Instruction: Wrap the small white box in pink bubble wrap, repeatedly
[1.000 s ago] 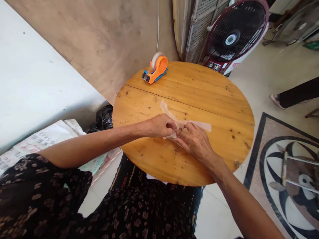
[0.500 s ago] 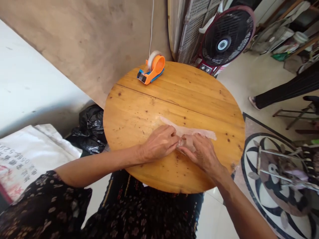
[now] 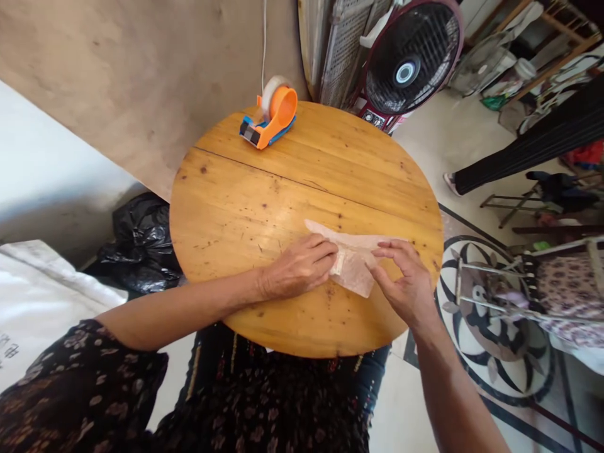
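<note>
A thin, translucent, slightly textured wrapping sheet lies unevenly on the round wooden table, near its front right. My left hand rests on the table with its fingers closed at the sheet's left part. A small pale piece shows beside those fingertips; what it is cannot be made out. At the sheet's right side is my right hand, thumb and forefinger apart, the fingertips close to or touching the sheet's edge.
An orange and blue tape dispenser with a roll of tape stands at the table's back left. Behind the table is a fan. Black plastic bags lie at the left. A person's leg is at the right.
My right hand has moved right and its fingers have spread from the sheet. More of the sheet now lies flattened out between my hands. The view has shifted slightly.
</note>
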{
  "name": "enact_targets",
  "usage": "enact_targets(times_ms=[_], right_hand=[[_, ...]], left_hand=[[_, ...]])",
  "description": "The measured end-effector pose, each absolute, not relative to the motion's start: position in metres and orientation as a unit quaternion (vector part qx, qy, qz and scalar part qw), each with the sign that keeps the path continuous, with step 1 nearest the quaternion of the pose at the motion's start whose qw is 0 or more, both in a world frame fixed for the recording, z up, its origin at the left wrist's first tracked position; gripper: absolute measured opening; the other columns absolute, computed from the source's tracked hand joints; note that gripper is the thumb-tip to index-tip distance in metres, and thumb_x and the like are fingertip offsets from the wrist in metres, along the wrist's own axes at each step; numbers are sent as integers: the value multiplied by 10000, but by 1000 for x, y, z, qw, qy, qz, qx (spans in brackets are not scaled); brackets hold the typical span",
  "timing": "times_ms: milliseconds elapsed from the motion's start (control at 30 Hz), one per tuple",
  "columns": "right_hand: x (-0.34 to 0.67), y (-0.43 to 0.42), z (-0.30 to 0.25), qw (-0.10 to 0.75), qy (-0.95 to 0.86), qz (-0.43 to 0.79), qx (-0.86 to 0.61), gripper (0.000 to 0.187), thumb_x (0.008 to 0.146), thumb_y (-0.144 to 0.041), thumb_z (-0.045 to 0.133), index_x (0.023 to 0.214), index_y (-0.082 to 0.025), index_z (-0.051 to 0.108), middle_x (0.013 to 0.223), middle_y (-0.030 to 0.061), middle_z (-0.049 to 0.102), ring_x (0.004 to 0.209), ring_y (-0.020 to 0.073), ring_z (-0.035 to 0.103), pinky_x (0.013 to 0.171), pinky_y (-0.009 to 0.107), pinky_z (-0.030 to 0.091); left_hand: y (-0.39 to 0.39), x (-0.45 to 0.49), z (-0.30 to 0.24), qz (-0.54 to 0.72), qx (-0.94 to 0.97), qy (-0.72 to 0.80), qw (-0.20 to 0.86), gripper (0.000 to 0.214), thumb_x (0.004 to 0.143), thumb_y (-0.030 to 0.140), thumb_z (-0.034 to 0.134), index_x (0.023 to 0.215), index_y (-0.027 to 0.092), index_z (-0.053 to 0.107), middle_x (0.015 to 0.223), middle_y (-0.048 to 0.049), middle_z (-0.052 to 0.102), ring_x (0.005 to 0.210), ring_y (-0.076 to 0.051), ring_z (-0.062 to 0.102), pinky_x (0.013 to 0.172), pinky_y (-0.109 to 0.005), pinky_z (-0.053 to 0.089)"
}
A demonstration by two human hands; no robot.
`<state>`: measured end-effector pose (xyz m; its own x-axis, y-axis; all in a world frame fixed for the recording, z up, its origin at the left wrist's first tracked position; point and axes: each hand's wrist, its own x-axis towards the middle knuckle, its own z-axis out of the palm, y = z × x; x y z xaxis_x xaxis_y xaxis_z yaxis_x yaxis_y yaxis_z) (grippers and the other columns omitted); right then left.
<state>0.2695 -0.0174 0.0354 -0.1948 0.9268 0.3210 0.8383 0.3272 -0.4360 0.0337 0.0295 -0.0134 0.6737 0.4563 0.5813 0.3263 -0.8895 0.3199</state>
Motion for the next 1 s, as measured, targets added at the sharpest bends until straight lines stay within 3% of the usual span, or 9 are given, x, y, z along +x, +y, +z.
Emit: enact_targets(times_ms=[133,267,500,600,700,1000], right_hand=[[265,-27,18,281,-724,120,-618,156,842,-300,612,968,-208,609,1050,109,614,1040,242,587,876,422,498],[262,-30,14,289,-677,143,-661,199,846,-354,599,979,-206,598,967,79,610,902,215,604,718,350,520],[266,-42,5,302,-618,175,-704,306,808,-451,614,980,-198,594,1090,105,612,879,218,609,660,333,490],[263,-47,3,299,-579,236,-721,352,806,-500,606,1004,-210,586,914,57,644,732,186,599,611,307,464],[258,-47,6,282,-569,291,-716,311,815,-515,588,880,-211,589,721,2,602,630,158,547,595,286,427],[256,-35,7,295,-603,325,-666,340,845,-464,521,635,-197,500,604,-34,440,576,118,389,548,255,298]], left_hand=[[30,31,-16,334,915,203,96,173,890,131,486,1010,137,610,1104,-108,635,1010,-199,535,896,-330,458],[32,31,-20,320,921,210,79,178,897,157,487,1016,154,620,1105,-95,653,899,-171,572,828,-325,452],[37,34,-19,346,915,189,84,136,868,146,504,902,164,634,1026,-80,673,914,-192,567,821,-335,458],[38,35,-17,353,914,187,76,146,856,130,504,911,164,636,1015,-73,677,869,-181,577,784,-326,456],[36,35,-15,355,913,188,73,167,847,112,499,923,160,640,980,-71,681,857,-174,584,779,-316,453],[38,36,-4,304,931,181,88,160,822,101,505,882,161,642,1002,-75,660,896,-184,563,821,-319,451]])
